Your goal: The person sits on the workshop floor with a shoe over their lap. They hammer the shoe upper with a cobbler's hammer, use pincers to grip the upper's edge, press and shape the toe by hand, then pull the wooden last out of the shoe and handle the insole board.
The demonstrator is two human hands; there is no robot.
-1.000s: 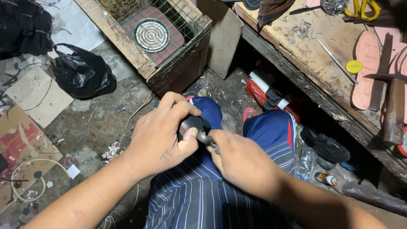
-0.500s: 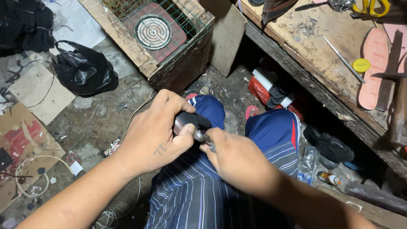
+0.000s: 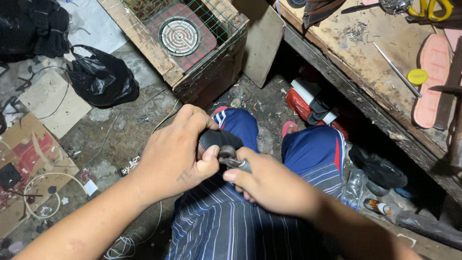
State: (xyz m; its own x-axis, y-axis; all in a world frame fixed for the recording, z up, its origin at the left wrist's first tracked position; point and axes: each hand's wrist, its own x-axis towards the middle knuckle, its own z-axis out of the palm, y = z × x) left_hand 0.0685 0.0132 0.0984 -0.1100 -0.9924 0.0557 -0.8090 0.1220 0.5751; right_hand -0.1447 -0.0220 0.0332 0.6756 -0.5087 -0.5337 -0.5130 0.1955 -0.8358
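Striped cloth (image 3: 226,226) covers the lap at the near edge, and both forearms reach in over it. Just above it the left hand (image 3: 175,154) is curled tight around a dark piece (image 3: 220,138), thumb pressed on its near side; what the piece is cannot be told. The right hand (image 3: 272,185) is closed on a metal tool (image 3: 233,159), whose grey head touches the dark piece right beside the left thumb. Piece and tool sit at the middle, over the gap between the knees.

Blue trousers (image 3: 315,144) with a red side stripe show past the hands. Near left, on the dirty floor (image 3: 110,139), lie a white cord (image 3: 43,192) and cardboard (image 3: 29,159) with red print. Near right stand a clear bottle (image 3: 353,188) and a small can (image 3: 378,207), with a black bag (image 3: 380,168) just beyond them.

Farther left sits a second black bag (image 3: 103,79). Behind the knees, a wooden crate (image 3: 211,62) with wire mesh holds a round coil burner (image 3: 179,36). Right of it a board (image 3: 262,43) leans upright. Far right, a worn bench (image 3: 365,53) carries a metal rod (image 3: 397,70), a yellow cap (image 3: 417,76), a pink sole (image 3: 430,79), and yellow-handled scissors (image 3: 428,8) at the far edge.
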